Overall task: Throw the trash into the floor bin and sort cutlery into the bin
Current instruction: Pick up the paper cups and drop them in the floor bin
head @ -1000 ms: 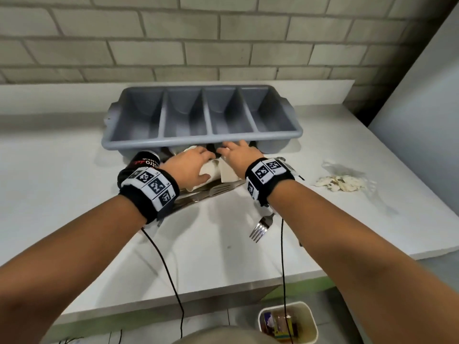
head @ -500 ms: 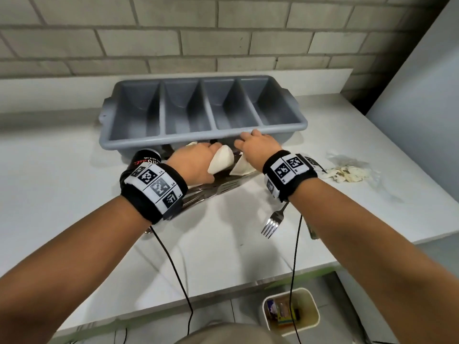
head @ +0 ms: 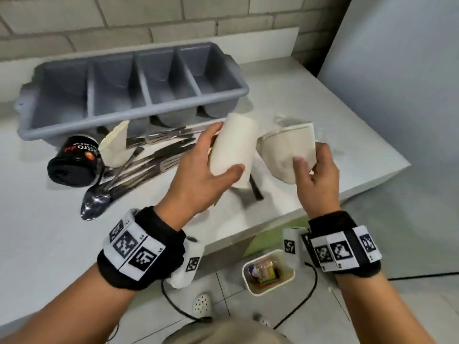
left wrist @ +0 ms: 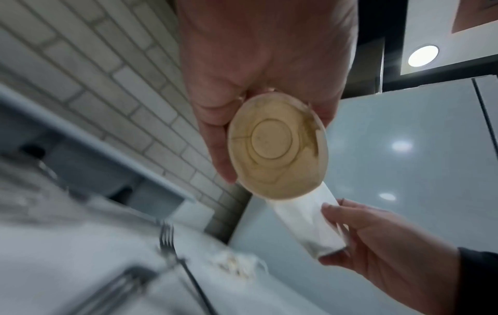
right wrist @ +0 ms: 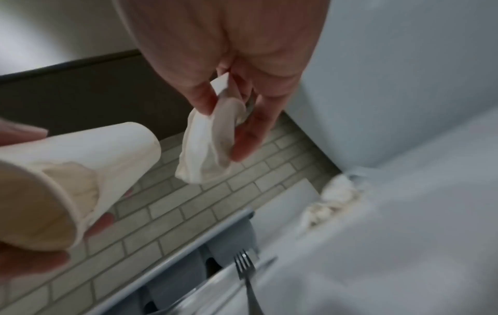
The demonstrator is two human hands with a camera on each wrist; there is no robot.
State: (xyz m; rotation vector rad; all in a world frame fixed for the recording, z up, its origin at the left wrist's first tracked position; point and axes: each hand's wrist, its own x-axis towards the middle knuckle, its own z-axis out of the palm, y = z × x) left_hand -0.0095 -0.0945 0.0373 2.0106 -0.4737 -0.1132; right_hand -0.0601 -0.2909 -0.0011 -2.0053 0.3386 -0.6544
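My left hand (head: 223,150) grips a white paper cup (head: 233,150) above the table's front right part; its stained bottom (left wrist: 277,147) faces the left wrist view. My right hand (head: 310,157) pinches a crushed white paper cup (head: 288,150) just to the right, also seen in the right wrist view (right wrist: 207,145). The white floor bin (head: 265,290), with wrappers in it, stands on the floor below the table edge, under my right wrist. The grey four-compartment cutlery bin (head: 124,115) sits at the back. A pile of cutlery (head: 149,157) lies in front of it.
A black cup (head: 74,160) lies on its side at the left, with another white cup (head: 115,145) beside it and a spoon (head: 95,204) nearer. A fork (right wrist: 245,272) and a crumpled wrapper (right wrist: 334,200) lie at the right. A grey panel stands right of the table.
Both hands have lifted the two white cups off the table in front of the cutlery bin and carried them right and toward me. The view has tipped down to the floor bin.
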